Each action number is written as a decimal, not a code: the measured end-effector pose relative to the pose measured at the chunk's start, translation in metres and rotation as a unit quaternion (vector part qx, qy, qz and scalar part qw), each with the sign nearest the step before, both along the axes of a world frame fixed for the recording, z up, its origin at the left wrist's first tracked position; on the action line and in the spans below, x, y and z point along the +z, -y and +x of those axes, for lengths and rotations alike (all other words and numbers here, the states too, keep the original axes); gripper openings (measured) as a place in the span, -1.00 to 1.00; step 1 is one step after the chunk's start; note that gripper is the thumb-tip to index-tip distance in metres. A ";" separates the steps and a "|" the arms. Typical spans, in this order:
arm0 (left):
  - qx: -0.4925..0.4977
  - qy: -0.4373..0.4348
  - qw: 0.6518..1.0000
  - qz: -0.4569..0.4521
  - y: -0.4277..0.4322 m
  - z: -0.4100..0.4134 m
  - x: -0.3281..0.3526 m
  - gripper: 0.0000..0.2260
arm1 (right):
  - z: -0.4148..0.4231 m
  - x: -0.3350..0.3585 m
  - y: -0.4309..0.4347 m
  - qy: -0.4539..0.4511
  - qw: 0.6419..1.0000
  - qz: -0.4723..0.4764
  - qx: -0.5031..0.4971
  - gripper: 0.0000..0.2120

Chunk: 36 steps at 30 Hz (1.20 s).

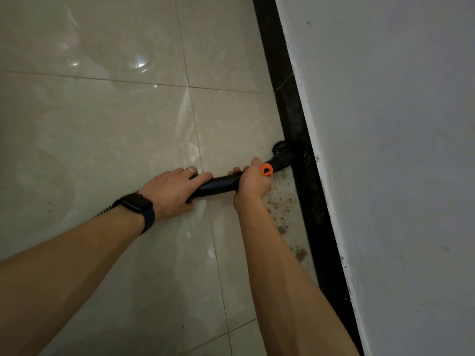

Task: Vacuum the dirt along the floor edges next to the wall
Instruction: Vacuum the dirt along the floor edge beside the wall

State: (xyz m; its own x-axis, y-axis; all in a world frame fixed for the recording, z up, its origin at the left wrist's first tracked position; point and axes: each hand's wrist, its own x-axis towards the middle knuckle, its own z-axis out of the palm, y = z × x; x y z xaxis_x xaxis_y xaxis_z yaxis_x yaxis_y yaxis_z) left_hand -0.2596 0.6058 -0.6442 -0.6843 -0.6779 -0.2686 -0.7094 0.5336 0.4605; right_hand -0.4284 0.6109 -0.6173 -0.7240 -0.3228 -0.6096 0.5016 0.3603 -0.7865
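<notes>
Black wand: I see left hand and right hand fingers clamped round it, brush head touching skirting.

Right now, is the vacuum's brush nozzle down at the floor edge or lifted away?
Down. The brush nozzle meets the tile floor against the black skirting; left hand and right hand hold the vacuum tube.

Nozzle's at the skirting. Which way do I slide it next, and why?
Probably draw the nozzle back toward you along the skirting: dark dirt specks lie on the floor beside it, nearer you than the nozzle, while the edge beyond looks cleaner. Left hand and right hand grip the hose.
</notes>
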 end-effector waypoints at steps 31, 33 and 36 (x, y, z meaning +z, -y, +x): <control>0.068 0.067 0.995 0.020 0.045 0.001 0.008 -0.62 | 0.015 0.004 0.038 0.013 0.999 0.038 0.034 -0.65; 0.056 0.075 0.995 0.036 0.033 0.008 0.011 -0.62 | 0.020 0.002 0.025 0.025 0.999 0.025 0.040 -0.64; 0.043 0.094 0.994 0.046 0.013 0.022 0.014 -0.64 | 0.031 0.000 0.004 0.032 0.998 0.012 0.046 -0.66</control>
